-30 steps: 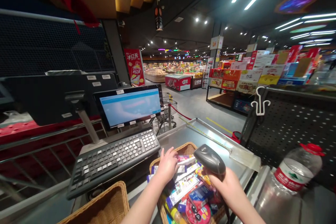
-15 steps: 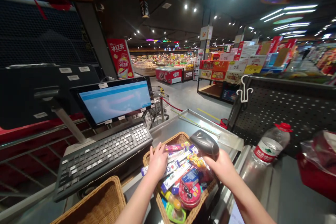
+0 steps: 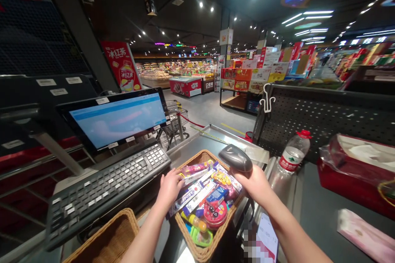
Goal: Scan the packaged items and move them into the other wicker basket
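The left hand (image 3: 169, 188) has been shifted outward to the left edge of the wicker basket (image 3: 204, 253) of snack packets (image 3: 200, 195), its grip indiscernible, while the scanner (image 3: 235, 158) is clasped in the right hand (image 3: 256, 185) by the basket's far right rim.

it's a supermarket, and we're right at the checkout! here's the till screen (image 3: 119, 121), angled behind a black keyboard (image 3: 108, 195), and there's a handheld scanner (image 3: 235, 157) up over a wicker basket (image 3: 203, 252) packed with bright packaged goods. look past the metal counter (image 3: 185, 155): a wire shopping trolley (image 3: 173, 120), a red drinks poster (image 3: 122, 68), heaped displays (image 3: 156, 74), a low red chest (image 3: 185, 87) out on the shop floor (image 3: 206, 111)! over to the right, boxed goods (image 3: 259, 74) stack high, and beyond them colourful shelves (image 3: 359, 59) run deep into the hall!
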The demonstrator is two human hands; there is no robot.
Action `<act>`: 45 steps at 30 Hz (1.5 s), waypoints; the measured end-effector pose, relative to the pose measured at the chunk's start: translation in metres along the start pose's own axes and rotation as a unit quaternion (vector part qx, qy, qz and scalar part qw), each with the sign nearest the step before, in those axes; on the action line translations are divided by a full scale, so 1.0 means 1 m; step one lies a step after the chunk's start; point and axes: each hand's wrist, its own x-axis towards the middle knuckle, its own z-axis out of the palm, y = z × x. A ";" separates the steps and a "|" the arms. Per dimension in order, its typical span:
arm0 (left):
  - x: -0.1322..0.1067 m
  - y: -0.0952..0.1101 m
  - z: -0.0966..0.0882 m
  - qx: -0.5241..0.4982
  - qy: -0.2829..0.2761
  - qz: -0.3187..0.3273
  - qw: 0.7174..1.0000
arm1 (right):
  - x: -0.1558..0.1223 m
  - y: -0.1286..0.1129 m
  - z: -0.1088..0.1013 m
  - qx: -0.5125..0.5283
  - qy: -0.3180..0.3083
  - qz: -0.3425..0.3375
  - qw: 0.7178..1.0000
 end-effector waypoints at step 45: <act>-0.082 -0.070 -0.052 -0.059 0.097 -0.110 0.987 | -0.047 -0.019 0.149 -0.106 -0.219 -0.085 0.966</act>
